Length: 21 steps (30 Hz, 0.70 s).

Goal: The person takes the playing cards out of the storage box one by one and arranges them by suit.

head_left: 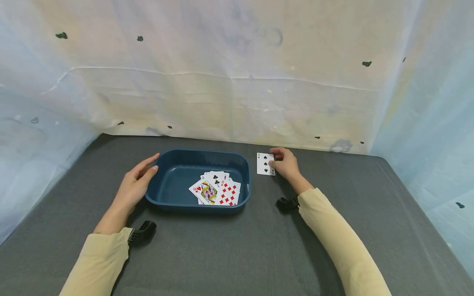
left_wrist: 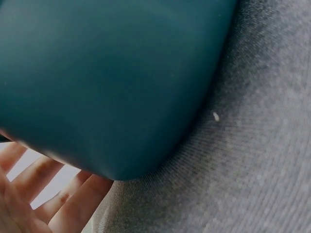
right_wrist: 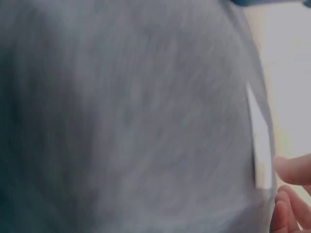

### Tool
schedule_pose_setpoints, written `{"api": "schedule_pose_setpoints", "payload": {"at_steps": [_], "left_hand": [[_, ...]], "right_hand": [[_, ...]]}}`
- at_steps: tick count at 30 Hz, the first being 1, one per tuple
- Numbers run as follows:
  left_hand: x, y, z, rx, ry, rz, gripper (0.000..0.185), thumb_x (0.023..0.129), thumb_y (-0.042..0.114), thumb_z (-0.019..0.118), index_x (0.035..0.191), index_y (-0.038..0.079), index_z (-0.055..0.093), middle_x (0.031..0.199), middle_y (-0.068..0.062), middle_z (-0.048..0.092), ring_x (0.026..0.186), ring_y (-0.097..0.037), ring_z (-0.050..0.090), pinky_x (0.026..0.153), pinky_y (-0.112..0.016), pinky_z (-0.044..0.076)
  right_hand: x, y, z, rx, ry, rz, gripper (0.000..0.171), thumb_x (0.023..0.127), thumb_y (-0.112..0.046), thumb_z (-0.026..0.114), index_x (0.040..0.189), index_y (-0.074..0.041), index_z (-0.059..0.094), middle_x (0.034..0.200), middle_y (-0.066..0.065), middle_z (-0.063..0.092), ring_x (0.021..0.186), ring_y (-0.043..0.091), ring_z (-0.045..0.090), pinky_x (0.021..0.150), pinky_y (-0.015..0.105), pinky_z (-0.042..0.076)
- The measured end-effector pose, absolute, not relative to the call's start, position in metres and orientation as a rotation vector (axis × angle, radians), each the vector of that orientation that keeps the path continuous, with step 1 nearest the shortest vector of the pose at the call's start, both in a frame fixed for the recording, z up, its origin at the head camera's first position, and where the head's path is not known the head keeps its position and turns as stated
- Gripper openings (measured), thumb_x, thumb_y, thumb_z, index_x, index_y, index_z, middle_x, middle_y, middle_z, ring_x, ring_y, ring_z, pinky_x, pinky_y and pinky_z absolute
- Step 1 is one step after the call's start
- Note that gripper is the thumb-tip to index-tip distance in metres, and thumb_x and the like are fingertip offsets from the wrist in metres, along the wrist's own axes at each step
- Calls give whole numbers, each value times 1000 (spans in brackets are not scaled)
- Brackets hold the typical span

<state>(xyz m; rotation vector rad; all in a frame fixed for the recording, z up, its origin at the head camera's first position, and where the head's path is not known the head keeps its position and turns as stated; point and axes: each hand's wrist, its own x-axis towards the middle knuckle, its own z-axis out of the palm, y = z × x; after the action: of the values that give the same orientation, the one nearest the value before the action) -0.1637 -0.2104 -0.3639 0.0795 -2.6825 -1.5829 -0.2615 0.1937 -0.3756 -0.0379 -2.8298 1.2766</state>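
My left hand (head_left: 138, 183) is at the left end of a dark blue rectangular tub (head_left: 198, 208). Its thumb and index fingertip touch the rim, and the left wrist view shows extended fingers (left_wrist: 80, 204) against the outer wall. Inside the tub's right half lies a loose pile of face-up playing cards (head_left: 228, 193), with a queen and a red diamond card on top. To the tub's right, my right hand (head_left: 286, 164) pinches the right side of a three of spades playing card (head_left: 261, 165), its thumb over the face. The right wrist view shows that card (right_wrist: 262, 145) nearly edge-on.
Grey cloth (head_left: 214, 255) covers the table under everything. A pale patterned curtain (head_left: 229, 98) hangs behind the far edge and along both sides. Each wrist carries a black strap device, the left one (head_left: 144, 232) close to the tablecloth.
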Motion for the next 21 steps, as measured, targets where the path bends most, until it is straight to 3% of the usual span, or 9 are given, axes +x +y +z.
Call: {"api": "schedule_pose_setpoints", "payload": {"at_steps": [14, 21], "left_hand": [[-163, -212, -365, 51, -2688, -1591, 57, 101, 50, 36, 152, 28, 27, 150, -24, 35, 134, -46, 33, 101, -66, 31], [-163, -210, -364, 69, -2703, -1598, 58, 101, 51, 36, 153, 28, 26, 152, -23, 32, 136, -46, 31, 102, -67, 30]], "right_hand": [[-240, 153, -329, 95, -2490, 1793, 42, 89, -8, 66, 129, -3, 57, 131, 12, 58, 117, 27, 54, 98, 41, 46], [-225, 121, -314, 216, -2467, 1905, 41, 87, -7, 68, 127, -3, 59, 128, 16, 59, 114, 27, 56, 100, 40, 46]]}}
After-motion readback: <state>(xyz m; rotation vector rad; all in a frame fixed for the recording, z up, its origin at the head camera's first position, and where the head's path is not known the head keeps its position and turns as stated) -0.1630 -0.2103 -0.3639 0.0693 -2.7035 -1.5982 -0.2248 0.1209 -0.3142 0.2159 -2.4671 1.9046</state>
